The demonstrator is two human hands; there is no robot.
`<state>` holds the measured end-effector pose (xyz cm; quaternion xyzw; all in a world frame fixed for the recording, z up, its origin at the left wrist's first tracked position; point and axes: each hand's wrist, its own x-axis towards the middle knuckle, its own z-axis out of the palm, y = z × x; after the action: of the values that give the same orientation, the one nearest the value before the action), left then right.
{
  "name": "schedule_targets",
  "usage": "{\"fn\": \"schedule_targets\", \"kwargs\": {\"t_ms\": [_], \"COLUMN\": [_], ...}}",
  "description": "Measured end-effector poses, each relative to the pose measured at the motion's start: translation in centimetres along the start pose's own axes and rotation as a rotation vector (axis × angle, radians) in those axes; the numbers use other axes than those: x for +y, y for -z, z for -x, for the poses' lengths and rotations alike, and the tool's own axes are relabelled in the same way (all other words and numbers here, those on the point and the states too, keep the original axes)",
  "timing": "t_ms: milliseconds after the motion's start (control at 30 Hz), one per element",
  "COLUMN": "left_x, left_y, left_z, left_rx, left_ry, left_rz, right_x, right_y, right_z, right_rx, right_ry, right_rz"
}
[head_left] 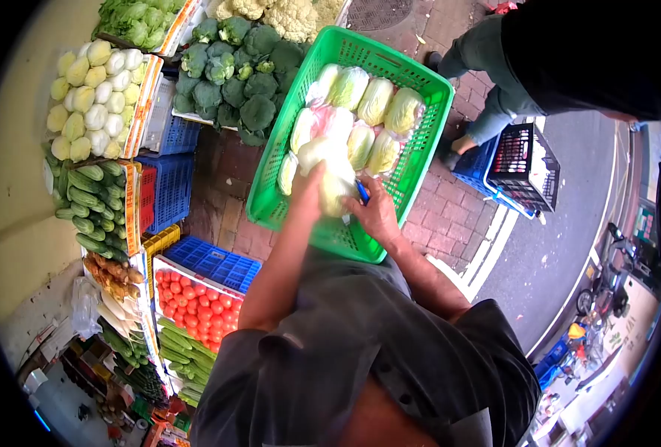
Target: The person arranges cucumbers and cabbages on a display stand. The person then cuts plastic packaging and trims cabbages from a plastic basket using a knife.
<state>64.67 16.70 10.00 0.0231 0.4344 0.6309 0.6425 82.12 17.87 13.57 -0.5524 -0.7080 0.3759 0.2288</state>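
A pale napa cabbage (334, 179) is held above a green plastic basket (438, 123). My left hand (308, 190) is closed against the cabbage's left side, slightly smeared by motion. At its lower right end, my right hand (377, 214) is closed on a small tool with a blue handle (362, 192); its blade or tip cannot be made out. The fingers of this hand are close to the cabbage, perhaps touching it. Several more napa cabbages (377, 102), some in clear plastic wrap, lie in rows inside the basket beyond my hands.
On the left stand crates of broccoli (233, 74), small pale cabbages (96, 97), cucumbers (92, 197) and tomatoes (193, 305). At the right, a person's legs (487, 89) are beside a black crate (524, 167). Brick paving (450, 216) meets a road.
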Motion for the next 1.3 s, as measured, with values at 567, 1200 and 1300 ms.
{"fn": "schedule_targets", "kwargs": {"t_ms": [567, 1200, 1300], "left_x": [2.4, 1.4, 1.4], "left_y": [-1.0, -5.5, -6.4], "left_z": [-0.1, -0.7, -0.2], "left_rx": [-0.390, -0.628, -0.574], "left_ry": [-0.057, 0.647, 0.695], "left_rz": [-0.890, -0.831, -0.706], "right_x": [4.0, 18.2, 21.4], "right_y": [14.4, 20.5, 21.2], "right_z": [-1.6, 23.4, 32.3], "right_rx": [-0.385, 0.163, 0.428], "right_ry": [-0.693, -1.067, -1.260], "right_rz": [-0.734, -1.086, -0.753]}}
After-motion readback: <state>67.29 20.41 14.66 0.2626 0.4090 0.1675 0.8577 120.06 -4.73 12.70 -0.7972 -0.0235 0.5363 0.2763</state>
